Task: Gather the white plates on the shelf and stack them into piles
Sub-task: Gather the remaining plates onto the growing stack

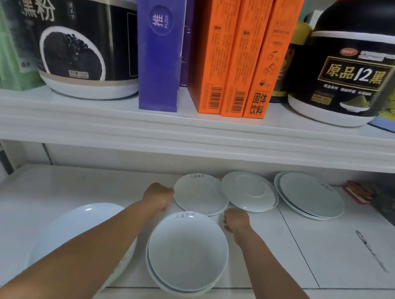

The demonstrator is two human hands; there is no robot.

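White plates lie on the lower shelf (302, 255). A small pile of deep plates (187, 254) sits at the front edge. Behind it lies a single flat plate (200, 194). My left hand (159, 195) touches that plate's left rim with curled fingers, and my right hand (235, 220) is curled at its right front rim. Whether the plate is lifted I cannot tell. Further right sit an upside-down pile (249, 191) and a larger pile (310, 195). A big oval plate (73, 229) lies at the left, partly under my left forearm.
The upper shelf (193, 134) hangs low over the plates, carrying black tubs (76, 41), a purple box (161, 49) and orange boxes (235, 51). A red packet (359, 191) lies at the lower shelf's far right. A seam line (300, 250) crosses the shelf surface.
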